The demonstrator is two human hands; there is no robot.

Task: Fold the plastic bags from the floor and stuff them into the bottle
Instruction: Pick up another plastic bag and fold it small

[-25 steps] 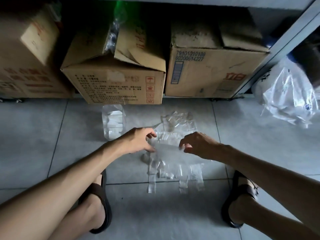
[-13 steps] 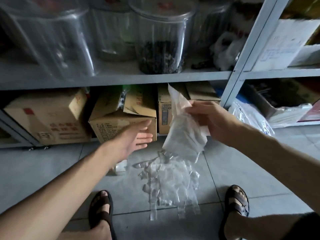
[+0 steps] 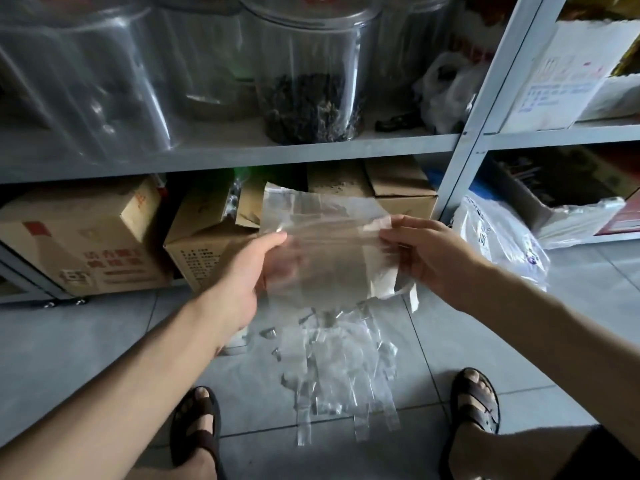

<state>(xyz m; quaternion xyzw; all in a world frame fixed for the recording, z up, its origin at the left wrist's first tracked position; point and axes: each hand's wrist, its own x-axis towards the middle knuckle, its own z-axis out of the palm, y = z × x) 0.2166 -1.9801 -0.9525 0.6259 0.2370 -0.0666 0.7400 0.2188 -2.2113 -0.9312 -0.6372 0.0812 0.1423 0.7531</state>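
Note:
A clear plastic bag (image 3: pixel 329 244) is stretched in the air in front of me. My left hand (image 3: pixel 252 271) pinches its left edge and my right hand (image 3: pixel 422 258) pinches its right edge, with the handles hanging below the right side. On the floor under it lies a pile of several clear plastic bags (image 3: pixel 339 368). The clear bottle (image 3: pixel 239 341) stands left of the pile, mostly hidden behind my left forearm.
A grey metal shelf (image 3: pixel 242 154) stands ahead with big clear jars (image 3: pixel 311 74) on it and cardboard boxes (image 3: pixel 83 237) underneath. A filled white plastic bag (image 3: pixel 498 237) lies on the floor at right. My sandalled feet (image 3: pixel 197 431) flank the pile.
My left hand has taken hold of the bag's left edge. The bag, earlier dangling from my right hand alone, is now spread flat between both hands.

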